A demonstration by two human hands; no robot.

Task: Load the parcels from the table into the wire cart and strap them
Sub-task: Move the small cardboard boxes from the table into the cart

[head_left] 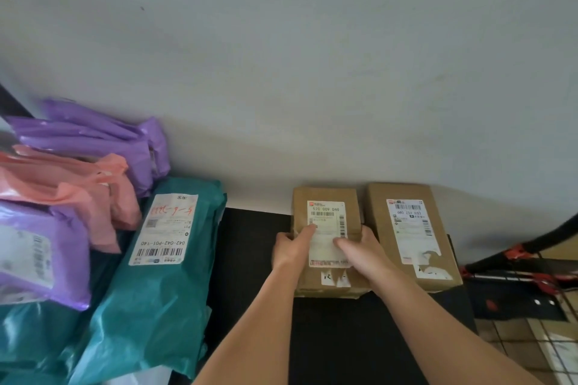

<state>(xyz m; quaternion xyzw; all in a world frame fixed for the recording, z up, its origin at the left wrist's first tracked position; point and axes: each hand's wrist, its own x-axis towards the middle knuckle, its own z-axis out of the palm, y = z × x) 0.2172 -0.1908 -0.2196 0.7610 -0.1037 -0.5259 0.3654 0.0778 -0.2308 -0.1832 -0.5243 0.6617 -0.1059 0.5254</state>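
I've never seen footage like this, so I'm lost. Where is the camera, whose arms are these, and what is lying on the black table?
No machine here: one camera sits on a person's head, looking down at their bare arms. The left hand and right hand grip a cardboard box by its sides, thumbs on its label. A second cardboard box lies beside it on the black table. Further left lie a teal mailer bag, pink bags and purple bags. The wire grid at lower right is probably the cart.

Left hand (289, 251) and right hand (359, 251) gripped 1 cardboard box (325, 197) by its sides on black table (250, 259). 2nd box (406, 228) sat just beside it, right. Poly mailers (150, 291) piled left.
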